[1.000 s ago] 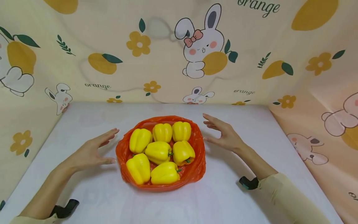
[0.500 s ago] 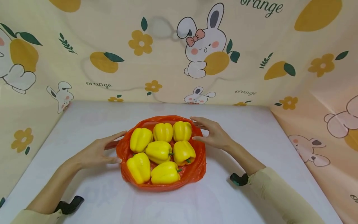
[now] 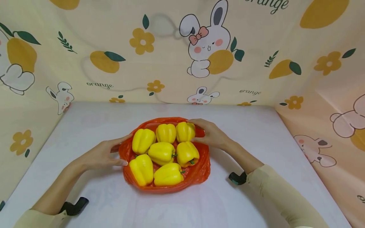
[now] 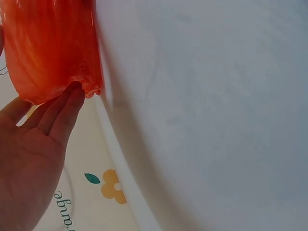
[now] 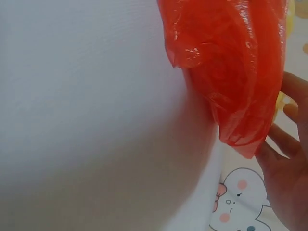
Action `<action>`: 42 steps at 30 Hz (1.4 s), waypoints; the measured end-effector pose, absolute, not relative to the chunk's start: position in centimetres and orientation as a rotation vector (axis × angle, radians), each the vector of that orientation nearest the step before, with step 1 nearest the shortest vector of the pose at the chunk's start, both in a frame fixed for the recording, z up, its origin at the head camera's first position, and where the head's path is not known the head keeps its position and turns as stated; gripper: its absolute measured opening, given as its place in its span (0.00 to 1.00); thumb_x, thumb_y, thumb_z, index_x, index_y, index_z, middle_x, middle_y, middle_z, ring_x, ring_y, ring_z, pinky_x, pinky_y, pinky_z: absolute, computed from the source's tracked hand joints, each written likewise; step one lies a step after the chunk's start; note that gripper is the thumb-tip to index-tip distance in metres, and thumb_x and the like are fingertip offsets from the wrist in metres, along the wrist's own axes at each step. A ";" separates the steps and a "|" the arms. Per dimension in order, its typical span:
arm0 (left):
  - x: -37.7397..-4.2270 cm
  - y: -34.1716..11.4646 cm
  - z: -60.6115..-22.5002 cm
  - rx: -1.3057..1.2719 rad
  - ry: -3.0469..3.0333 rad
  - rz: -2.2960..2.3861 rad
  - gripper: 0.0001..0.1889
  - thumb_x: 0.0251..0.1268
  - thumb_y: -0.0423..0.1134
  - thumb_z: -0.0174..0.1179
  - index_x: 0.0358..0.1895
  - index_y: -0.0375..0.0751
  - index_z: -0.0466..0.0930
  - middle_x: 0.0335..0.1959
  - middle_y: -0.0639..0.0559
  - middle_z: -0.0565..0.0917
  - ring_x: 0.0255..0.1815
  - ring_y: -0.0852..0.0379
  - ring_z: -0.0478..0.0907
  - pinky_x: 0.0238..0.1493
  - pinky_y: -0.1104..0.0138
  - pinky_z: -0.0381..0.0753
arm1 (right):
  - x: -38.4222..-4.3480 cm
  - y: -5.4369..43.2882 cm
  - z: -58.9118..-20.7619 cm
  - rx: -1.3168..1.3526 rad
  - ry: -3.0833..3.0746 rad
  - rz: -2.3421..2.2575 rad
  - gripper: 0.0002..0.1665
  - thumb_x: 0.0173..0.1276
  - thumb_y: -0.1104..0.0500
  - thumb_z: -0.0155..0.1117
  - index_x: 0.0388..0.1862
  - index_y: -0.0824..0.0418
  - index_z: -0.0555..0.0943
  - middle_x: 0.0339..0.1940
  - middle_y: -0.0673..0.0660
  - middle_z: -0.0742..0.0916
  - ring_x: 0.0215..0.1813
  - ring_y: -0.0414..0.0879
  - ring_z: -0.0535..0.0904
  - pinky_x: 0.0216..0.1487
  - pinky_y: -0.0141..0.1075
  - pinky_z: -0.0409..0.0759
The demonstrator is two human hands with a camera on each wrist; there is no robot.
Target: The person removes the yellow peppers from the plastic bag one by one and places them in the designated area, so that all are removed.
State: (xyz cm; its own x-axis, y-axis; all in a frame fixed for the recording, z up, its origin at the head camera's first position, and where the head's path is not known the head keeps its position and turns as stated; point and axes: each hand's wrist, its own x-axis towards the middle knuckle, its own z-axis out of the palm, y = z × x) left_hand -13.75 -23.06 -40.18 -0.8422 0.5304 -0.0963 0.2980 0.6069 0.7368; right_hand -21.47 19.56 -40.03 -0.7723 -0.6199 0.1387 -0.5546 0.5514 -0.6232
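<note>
A red plastic bag (image 3: 201, 169) lies spread with its mouth wide and its rim rolled into a bowl shape. Inside are several yellow bell peppers (image 3: 161, 154) with green stems. My left hand (image 3: 99, 155) is at the bag's left rim, straight fingers on its back side and thumb at its front side. In the left wrist view those fingertips (image 4: 72, 91) touch the red plastic. My right hand (image 3: 212, 134) reaches over the right rim. Its fingers and thumb stand apart on either side of the back-right bell pepper (image 3: 185, 131), fingertips right at it.
The bag rests on a white table (image 3: 182, 210). Cream cloth with printed rabbits, flowers and fruit (image 3: 162, 63) walls in the back and both sides. Black devices (image 3: 74, 206) are strapped at both wrists, close over the tabletop.
Both hands have moved inward from either side. The left has come to the bag's left rim; the right has gone over the right rim to a pepper. Bag and peppers stay put.
</note>
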 end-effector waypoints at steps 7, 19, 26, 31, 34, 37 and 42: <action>-14.0 -22.9 -40.4 0.672 2.517 1.080 0.51 0.53 0.56 0.73 0.79 0.46 0.56 0.75 0.43 0.65 0.69 0.40 0.68 0.65 0.44 0.71 | -21.8 19.0 -40.1 -0.956 2.693 -0.896 0.43 0.61 0.50 0.75 0.74 0.51 0.70 0.72 0.56 0.73 0.71 0.54 0.68 0.65 0.51 0.74; -14.1 -22.9 -40.3 0.634 2.518 1.056 0.51 0.53 0.56 0.73 0.78 0.47 0.57 0.75 0.42 0.65 0.70 0.39 0.67 0.65 0.44 0.71 | -22.1 18.2 -40.5 -0.993 2.735 -0.920 0.43 0.58 0.47 0.77 0.72 0.51 0.72 0.68 0.57 0.76 0.67 0.54 0.72 0.62 0.49 0.78; -14.0 -22.8 -40.1 0.619 2.513 1.060 0.51 0.53 0.55 0.73 0.79 0.46 0.56 0.75 0.41 0.65 0.70 0.38 0.66 0.64 0.42 0.71 | -21.8 18.5 -40.2 -1.026 2.727 -1.039 0.42 0.55 0.49 0.80 0.69 0.51 0.74 0.63 0.54 0.76 0.63 0.49 0.72 0.60 0.43 0.79; -13.9 -22.8 -40.0 0.617 2.505 1.068 0.51 0.53 0.54 0.73 0.78 0.45 0.56 0.75 0.41 0.65 0.70 0.37 0.67 0.64 0.43 0.72 | -21.9 18.8 -39.4 -1.019 2.621 -1.217 0.43 0.55 0.54 0.81 0.70 0.54 0.73 0.62 0.55 0.75 0.62 0.49 0.72 0.58 0.44 0.81; -14.0 -22.7 -39.8 0.607 2.511 1.052 0.51 0.53 0.55 0.73 0.78 0.45 0.56 0.75 0.40 0.65 0.70 0.37 0.67 0.64 0.43 0.72 | -22.0 19.0 -38.9 -0.989 2.560 -1.296 0.44 0.55 0.57 0.80 0.70 0.55 0.72 0.63 0.55 0.74 0.63 0.51 0.72 0.57 0.47 0.81; -14.0 -22.7 -39.7 0.599 2.512 1.044 0.51 0.53 0.55 0.73 0.79 0.45 0.56 0.75 0.40 0.65 0.69 0.37 0.67 0.64 0.44 0.73 | -22.1 19.3 -38.4 -0.967 2.551 -1.308 0.43 0.56 0.57 0.79 0.71 0.54 0.72 0.64 0.55 0.74 0.65 0.51 0.71 0.59 0.50 0.80; -14.1 -22.7 -39.8 0.610 2.507 1.051 0.51 0.53 0.55 0.73 0.78 0.45 0.56 0.75 0.40 0.65 0.69 0.37 0.68 0.64 0.45 0.72 | -22.3 19.9 -38.0 -0.960 2.555 -1.306 0.43 0.56 0.56 0.79 0.71 0.50 0.72 0.67 0.51 0.75 0.67 0.50 0.71 0.62 0.52 0.77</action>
State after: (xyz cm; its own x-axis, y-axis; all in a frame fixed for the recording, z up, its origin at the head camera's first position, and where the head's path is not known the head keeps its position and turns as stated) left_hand -14.07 -22.73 -39.83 -0.8446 0.5131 -0.1530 0.2508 0.6315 0.7337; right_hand -22.25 19.90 -37.98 -0.7925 -0.5840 0.1757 -0.4844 0.4277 -0.7631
